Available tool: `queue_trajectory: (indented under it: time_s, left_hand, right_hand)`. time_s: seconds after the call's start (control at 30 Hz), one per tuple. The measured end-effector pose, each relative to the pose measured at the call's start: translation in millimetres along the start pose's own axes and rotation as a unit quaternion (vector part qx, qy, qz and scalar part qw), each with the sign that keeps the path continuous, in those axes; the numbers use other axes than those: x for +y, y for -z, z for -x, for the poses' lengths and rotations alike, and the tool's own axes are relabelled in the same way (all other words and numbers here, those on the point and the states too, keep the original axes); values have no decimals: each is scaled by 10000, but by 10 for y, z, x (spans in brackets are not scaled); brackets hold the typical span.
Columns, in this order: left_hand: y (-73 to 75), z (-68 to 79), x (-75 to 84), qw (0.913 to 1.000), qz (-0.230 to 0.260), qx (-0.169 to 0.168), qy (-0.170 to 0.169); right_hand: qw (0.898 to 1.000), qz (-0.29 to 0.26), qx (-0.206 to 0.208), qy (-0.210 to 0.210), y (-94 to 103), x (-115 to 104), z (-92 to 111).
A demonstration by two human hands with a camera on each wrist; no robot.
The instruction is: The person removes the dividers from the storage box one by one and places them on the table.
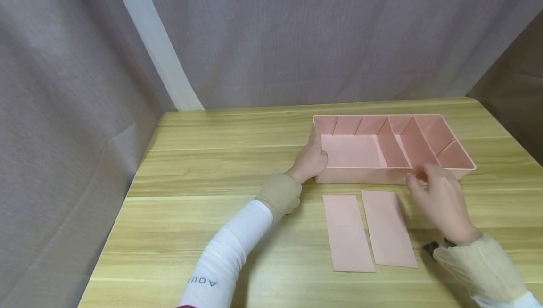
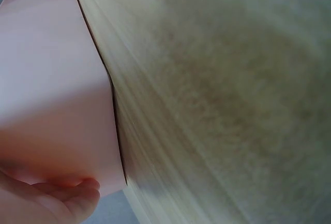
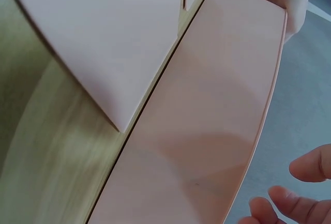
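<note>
A long pink organizer box (image 1: 356, 175) stands on the wooden table. Two upright dividers (image 1: 392, 144) split its right half, leaving a wide compartment on the left. At the box's left end my left hand (image 1: 308, 159) holds the end wall, with the thumb over the rim near the front corner. My right hand (image 1: 439, 197) hovers by the front wall toward the right, thumb and fingers apart and nothing between them. Two loose pink panels, a left one (image 1: 349, 233) and a right one (image 1: 389, 228), lie flat in front of the box.
The wooden table (image 1: 203, 166) reaches back to a grey curtain (image 1: 297, 39). A pale strip (image 1: 157, 39) runs down the curtain at the left. Narrow grooves line the box's inner back wall. A small black piece (image 1: 431, 248) shows at my right wrist.
</note>
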State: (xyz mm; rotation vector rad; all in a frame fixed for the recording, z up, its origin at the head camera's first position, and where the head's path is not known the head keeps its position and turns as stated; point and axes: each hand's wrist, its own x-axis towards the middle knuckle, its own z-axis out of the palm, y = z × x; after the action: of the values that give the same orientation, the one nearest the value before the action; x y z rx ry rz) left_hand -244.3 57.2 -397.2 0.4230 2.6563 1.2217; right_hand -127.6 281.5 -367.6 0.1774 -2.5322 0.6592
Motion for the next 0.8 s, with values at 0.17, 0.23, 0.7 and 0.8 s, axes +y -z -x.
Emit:
queue_trajectory:
  time_s: [0.17,0.23,0.7,0.8]
  left_hand:
    - [-4,1,-1,10000,1,6,-7]
    - [-3,4,1,10000,4,13,-7]
    - [-3,1,-5,10000,19,3,15]
    - [-5,-1,-9,10000,19,-8,5]
  right_hand:
    - [9999,9,-110,-126,-7,12,-36]
    - [9997,23,-168,-189,-8,21,-46]
    - [9986,114,-358,-378,-60,73,-131]
    - [9985,97,-367,-393,-71,80,-152]
